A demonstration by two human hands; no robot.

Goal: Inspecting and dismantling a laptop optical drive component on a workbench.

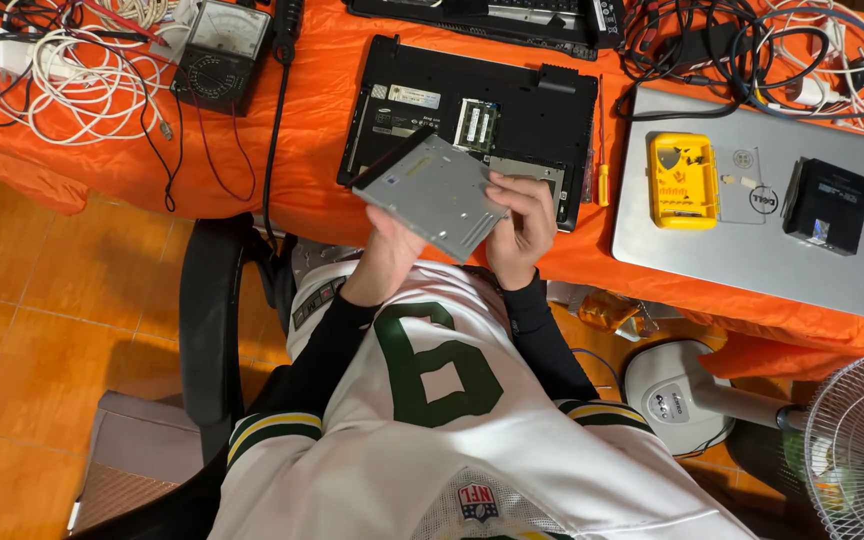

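Observation:
Both hands hold a flat grey optical drive [434, 193], tilted, above the near edge of an orange-covered table [282, 170]. My left hand [389, 252] supports its underside at the lower left. My right hand [524, 222] grips its right edge with curled fingers. Just behind the drive lies a black laptop [542, 110], bottom side up, with a cover off and memory modules [475, 124] showing.
A small yellow-handled screwdriver [602, 172] lies right of the black laptop. A closed silver laptop [762, 250] carries a yellow bit case [682, 180] and a black box [829, 205]. A multimeter [220, 52] and white cables [62, 75] sit at left. A fan [857, 450] stands at lower right.

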